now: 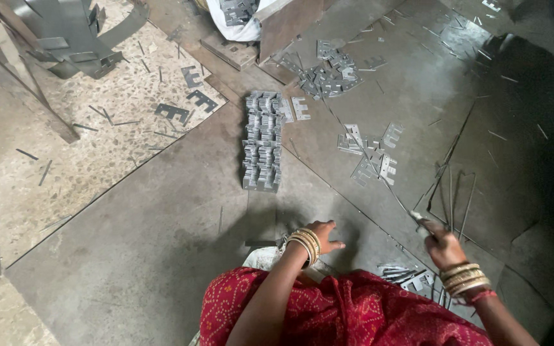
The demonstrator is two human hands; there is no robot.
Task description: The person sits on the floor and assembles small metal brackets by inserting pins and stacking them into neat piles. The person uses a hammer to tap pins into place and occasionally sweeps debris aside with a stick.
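A person in a red patterned garment (347, 314) sits on a floor covered by large dull grey steel sheets (161, 237), scuffed and matte, which give way at the left to speckled stone flooring (52, 166).

The right hand (442, 245), with a stack of gold bangles at the wrist, is clenched around the near end of a long thin metal rod (373, 168); the rod runs away from the grip diagonally, up and to the left, across the sheets and over a loose scatter of small flat notched grey metal plates (370, 154). The scatter lies well beyond the hand, under the rod's middle stretch. Just right of that hand stand several thin bent wire strips (456, 205).

The left hand (325, 236), also bangled, rests palm down on the bare sheet with its fingers spread, grasping nothing (whether anything lies under the palm cannot be told). Straight ahead of it, well apart, lies a neat long stack of the same notched plates laid in two rows (263, 141), comb-like edges catching light.

Further off sits a tangled heap of similar stamped pieces (325, 74), and close to the right knee is a small pile of shiny plates (408, 277). Dark cut-out offcuts (184, 106) lie on the stone floor.
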